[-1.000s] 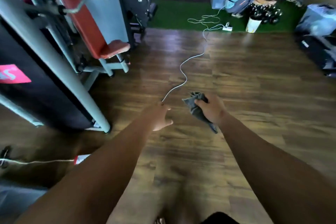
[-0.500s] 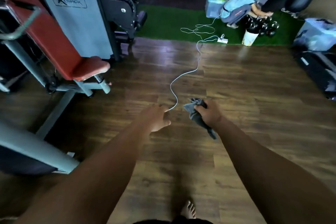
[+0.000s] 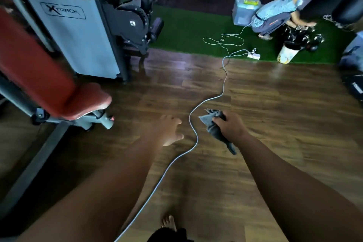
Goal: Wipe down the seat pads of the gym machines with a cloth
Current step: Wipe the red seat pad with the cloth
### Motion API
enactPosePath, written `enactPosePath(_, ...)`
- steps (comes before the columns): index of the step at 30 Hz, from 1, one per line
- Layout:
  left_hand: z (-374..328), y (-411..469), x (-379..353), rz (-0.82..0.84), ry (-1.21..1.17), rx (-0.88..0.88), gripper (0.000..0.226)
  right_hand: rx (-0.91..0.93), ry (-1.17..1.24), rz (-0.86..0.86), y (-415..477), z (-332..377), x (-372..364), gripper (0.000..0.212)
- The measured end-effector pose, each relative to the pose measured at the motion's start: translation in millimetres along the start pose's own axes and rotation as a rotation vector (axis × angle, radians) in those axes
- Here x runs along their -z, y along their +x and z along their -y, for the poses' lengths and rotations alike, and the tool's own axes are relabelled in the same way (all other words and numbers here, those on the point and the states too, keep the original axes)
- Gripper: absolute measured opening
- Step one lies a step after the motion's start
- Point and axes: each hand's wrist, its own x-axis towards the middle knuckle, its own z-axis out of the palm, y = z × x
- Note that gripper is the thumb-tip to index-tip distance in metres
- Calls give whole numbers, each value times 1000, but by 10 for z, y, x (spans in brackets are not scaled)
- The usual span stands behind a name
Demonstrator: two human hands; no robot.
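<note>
Far left of the white cable (image 3: 193, 137), a red seat pad (image 3: 86, 102) sits at the foot of a slanted red back pad (image 3: 33, 61), both on a grey-framed machine whose pale shroud (image 3: 74, 25) reads XTRACK. Just left of the cable, the left hand (image 3: 169, 129) reaches forward on a straight arm, palm turned down, fingers loosely spread and thumb out toward the cable. Its grip is wide and holds nothing, well apart from the seat pad. The cable snakes over the wooden floor (image 3: 275, 114) between the two arms, away to a white power strip (image 3: 253, 56) at the edge of green turf (image 3: 186, 29). Just right of the cable, the right hand (image 3: 229, 125), back up on an outstretched arm, has its grip closed round a bunched grey cloth (image 3: 215, 131). One end pokes out toward the cable and a tail hangs below the hand, above the floor and touching no pad. Right of the cable's far end, a person (image 3: 273, 17) crouches on the turf beside a white bucket (image 3: 286, 53)
</note>
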Motion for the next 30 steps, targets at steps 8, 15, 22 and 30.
enactPosePath(8, 491, 1633, 694, -43, -27, 19, 58, 13, -10, 38, 1850, 457, 46, 23)
enactPosePath(15, 1155, 2644, 1046, -95, -153, 272, 59, 169, -146, 226, 3621, 1106, -424, 28)
enactPosePath(22, 2036, 2792, 1235, -192, -279, 588, 55, 428, -207, 451, 4564, 2233, -1266, 31)
enactPosePath(30, 3523, 2587, 1047, -222, -381, 857, 53, 521, -219, 653, 4989, 3251, -2722, 35)
